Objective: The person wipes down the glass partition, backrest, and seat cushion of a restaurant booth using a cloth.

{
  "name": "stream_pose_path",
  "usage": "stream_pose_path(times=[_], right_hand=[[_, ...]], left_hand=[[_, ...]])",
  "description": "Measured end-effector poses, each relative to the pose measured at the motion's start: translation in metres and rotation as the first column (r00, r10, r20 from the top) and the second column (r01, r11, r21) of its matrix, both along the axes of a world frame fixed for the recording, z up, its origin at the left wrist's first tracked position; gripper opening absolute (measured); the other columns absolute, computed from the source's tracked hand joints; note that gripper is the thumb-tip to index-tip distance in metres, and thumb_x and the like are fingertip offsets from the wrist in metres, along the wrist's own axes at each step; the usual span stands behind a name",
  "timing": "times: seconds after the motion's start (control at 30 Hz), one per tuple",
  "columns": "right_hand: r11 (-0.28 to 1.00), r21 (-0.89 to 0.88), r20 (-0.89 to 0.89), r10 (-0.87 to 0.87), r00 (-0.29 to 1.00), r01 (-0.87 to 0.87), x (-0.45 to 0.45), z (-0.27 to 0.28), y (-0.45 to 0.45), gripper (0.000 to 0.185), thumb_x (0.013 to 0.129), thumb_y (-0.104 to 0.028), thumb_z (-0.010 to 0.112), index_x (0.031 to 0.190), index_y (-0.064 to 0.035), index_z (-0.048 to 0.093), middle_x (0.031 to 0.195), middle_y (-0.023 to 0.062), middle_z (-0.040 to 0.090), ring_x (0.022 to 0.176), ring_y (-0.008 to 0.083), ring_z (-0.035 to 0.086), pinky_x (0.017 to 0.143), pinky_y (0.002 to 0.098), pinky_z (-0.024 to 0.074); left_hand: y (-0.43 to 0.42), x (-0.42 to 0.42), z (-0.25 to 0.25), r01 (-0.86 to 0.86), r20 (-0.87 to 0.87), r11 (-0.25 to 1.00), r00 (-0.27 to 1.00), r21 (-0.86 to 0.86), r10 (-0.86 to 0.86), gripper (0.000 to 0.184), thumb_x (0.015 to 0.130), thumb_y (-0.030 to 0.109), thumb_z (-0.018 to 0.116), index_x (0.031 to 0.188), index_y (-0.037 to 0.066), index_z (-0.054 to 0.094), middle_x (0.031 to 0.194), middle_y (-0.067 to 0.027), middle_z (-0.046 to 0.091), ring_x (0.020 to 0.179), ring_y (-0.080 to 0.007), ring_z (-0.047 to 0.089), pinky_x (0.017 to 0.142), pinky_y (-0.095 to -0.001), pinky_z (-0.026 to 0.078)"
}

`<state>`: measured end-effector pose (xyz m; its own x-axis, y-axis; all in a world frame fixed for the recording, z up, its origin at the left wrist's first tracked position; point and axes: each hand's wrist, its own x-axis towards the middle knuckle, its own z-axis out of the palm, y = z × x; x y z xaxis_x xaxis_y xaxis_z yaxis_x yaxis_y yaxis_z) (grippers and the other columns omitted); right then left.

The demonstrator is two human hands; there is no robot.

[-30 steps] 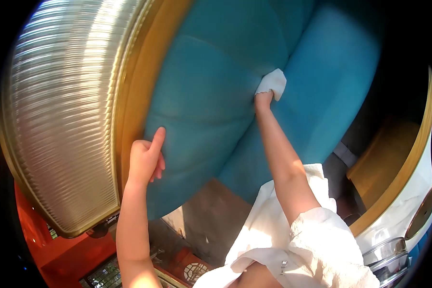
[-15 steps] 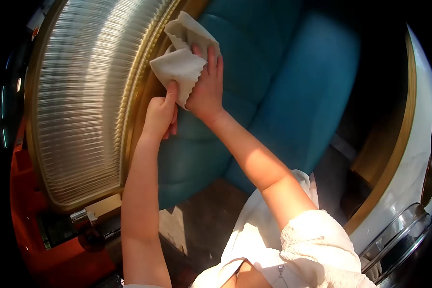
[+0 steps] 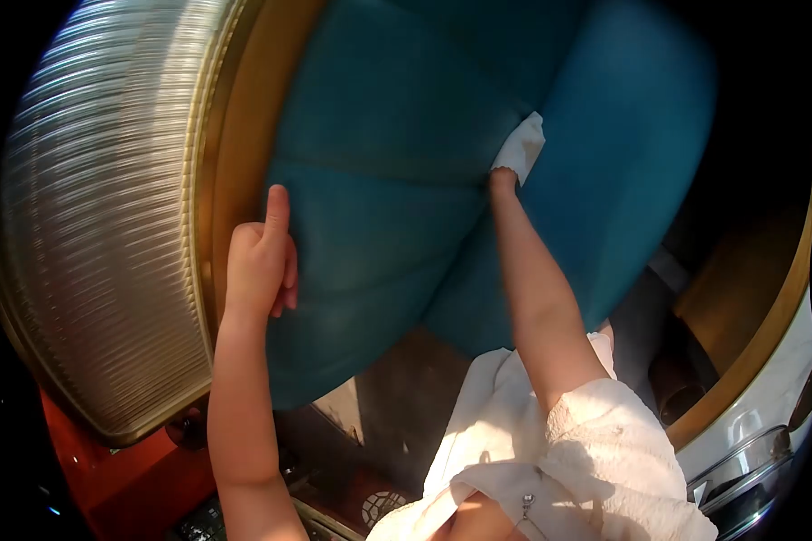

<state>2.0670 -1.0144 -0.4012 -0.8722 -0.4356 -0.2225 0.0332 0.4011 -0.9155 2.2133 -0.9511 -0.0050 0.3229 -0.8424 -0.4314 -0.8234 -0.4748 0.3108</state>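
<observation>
My left hand [image 3: 263, 261] rests at the wood-trimmed top edge of a teal backrest [image 3: 370, 225]. Its thumb points up, the fingers lie over the upholstery, and it holds nothing. Further off, my right hand [image 3: 503, 180] has a white cloth [image 3: 523, 149] in its grip, at the seam between the backrest and the teal seat cushion [image 3: 595, 171]. Most of that hand's fingers are hidden by the cloth and the seam.
A ribbed glass panel [image 3: 108, 198] in a brass-coloured frame stands behind the backrest at left. Below it is a red-orange surface [image 3: 135, 487]. On the right, a white tabletop [image 3: 758, 379] with a wooden edge curves past, bearing a shiny metal object [image 3: 744, 469].
My right hand has carried the cloth away from the backrest's top edge, rightward to the seat seam. My left hand has let go of the cloth and moved slightly lower in view.
</observation>
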Motion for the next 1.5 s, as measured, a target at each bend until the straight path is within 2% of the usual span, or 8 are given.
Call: stream_pose_path(times=[0.33,0.47,0.53,0.67,0.83,1.03,1.27,1.5], right_hand=[[0.972,0.082,0.176,-0.232,0.957,0.221,0.082,-0.005,0.062,0.031,0.093,-0.013,0.038,0.078,0.0048,0.058,0.064,0.0076,0.058,0.061,0.0241,0.057,0.060,0.0357,0.0450],[0.913,0.286,0.134,0.261,0.956,-0.290,0.081,0.169,0.069,0.020,0.087,-0.008,0.043,0.091,0.0010,0.060,0.087,0.0139,0.062,0.085,0.0330,0.059,0.074,0.0396,0.0442],[0.938,-0.261,-0.593,0.030,0.805,-0.227,0.104,0.185,0.077,0.021,0.085,-0.005,0.044,0.101,-0.0021,0.057,0.102,0.0138,0.058,0.098,0.0296,0.054,0.083,0.0398,0.0417],[0.841,-0.146,-0.594,0.345,0.726,-0.520,0.095,0.259,0.076,0.023,0.087,-0.011,0.045,0.108,-0.0054,0.054,0.116,0.0130,0.052,0.111,0.0274,0.047,0.093,0.0409,0.0368],[0.765,-0.279,-0.703,0.249,0.666,-0.580,0.139,0.323,0.116,0.050,0.081,-0.032,0.054,0.125,-0.0074,0.048,0.128,0.0161,0.044,0.122,0.0411,0.036,0.100,0.0570,0.0268],[0.705,-0.011,-0.724,0.484,0.492,-0.709,0.163,0.281,0.176,0.062,0.081,-0.034,0.055,0.134,-0.0068,0.039,0.135,0.0219,0.037,0.127,0.0467,0.029,0.101,0.0604,0.0230],[0.986,-0.114,-0.750,-0.005,0.662,-0.122,0.153,0.115,0.098,0.024,0.096,-0.012,0.037,0.104,-0.0034,0.058,0.095,0.0073,0.062,0.084,0.0192,0.058,0.074,0.0296,0.0469],[0.988,0.138,-0.290,0.106,0.951,-0.068,0.073,0.036,0.080,0.032,0.094,-0.012,0.037,0.070,0.0022,0.052,0.062,0.0142,0.052,0.054,0.0267,0.047,0.052,0.0384,0.0371]], left_hand=[[-0.002,0.006,0.004,0.007,-0.082,1.000,0.997,0.009,-0.006,0.076,0.088,0.062,0.039,0.037,0.006,0.036,0.034,-0.0054,0.038,0.024,-0.0160,0.039,0.024,-0.0257,0.025],[0.001,0.008,0.005,0.083,-0.149,0.996,0.985,-0.024,-0.086,0.074,0.088,0.061,0.041,0.039,0.006,0.038,0.035,-0.0046,0.039,0.025,-0.0150,0.039,0.025,-0.0264,0.026],[0.013,0.013,0.003,0.120,-0.187,0.991,0.974,-0.061,-0.130,0.073,0.088,0.060,0.042,0.040,0.006,0.039,0.036,-0.0045,0.039,0.026,-0.0143,0.039,0.026,-0.0265,0.026],[0.053,0.040,-0.006,0.048,-0.469,0.914,0.847,-0.402,-0.251,0.062,0.091,0.047,0.050,0.045,0.006,0.041,0.039,-0.0049,0.042,0.033,-0.0112,0.041,0.034,-0.0269,0.029],[0.137,0.099,0.019,0.672,0.393,0.374,0.703,-0.639,-0.593,0.021,0.078,0.020,0.067,0.069,0.006,0.054,0.067,-0.0083,0.056,0.057,-0.0206,0.054,0.052,-0.0320,0.040],[0.173,0.186,0.052,0.899,0.718,0.376,0.412,-0.222,-0.560,0.040,0.080,0.019,0.063,0.117,0.005,0.054,0.134,-0.0172,0.041,0.122,-0.0366,0.039,0.101,-0.0474,0.027],[0.171,0.244,0.051,0.950,0.675,0.168,-0.058,0.265,-0.735,0.055,0.082,0.040,0.057,0.128,0.012,0.048,0.140,-0.0152,0.037,0.130,-0.0325,0.033,0.109,-0.0452,0.017],[0.168,0.260,0.038,0.953,0.548,-0.046,-0.210,0.298,-0.809,0.047,0.087,0.046,0.046,0.121,0.015,0.056,0.131,-0.0142,0.048,0.122,-0.0342,0.043,0.108,-0.0440,0.018]])
